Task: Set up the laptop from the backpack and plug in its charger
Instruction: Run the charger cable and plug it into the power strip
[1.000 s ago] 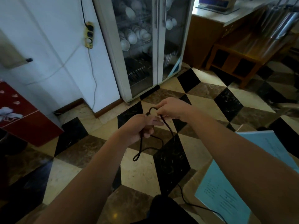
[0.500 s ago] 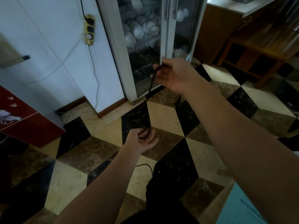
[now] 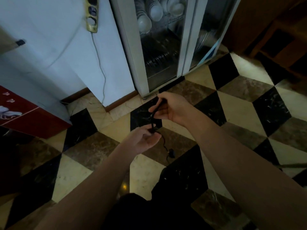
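From the head view, both hands hold a black charger cable [image 3: 154, 112] above the chequered floor [image 3: 240, 110]: the right hand [image 3: 172, 107] pinches its upper stretch, the left hand [image 3: 144, 140] grips it lower, fingers curled, its tail dangling below.

- Charger cable [image 3: 155, 112]: black, lost against the dark tile; its upper end hidden inside the right hand [image 3: 172, 107].
- Power strip [image 3: 91, 17]: top cut off by the frame edge.
- Glass-door cabinet [image 3: 164, 47]: contents blurred, upper part cropped.
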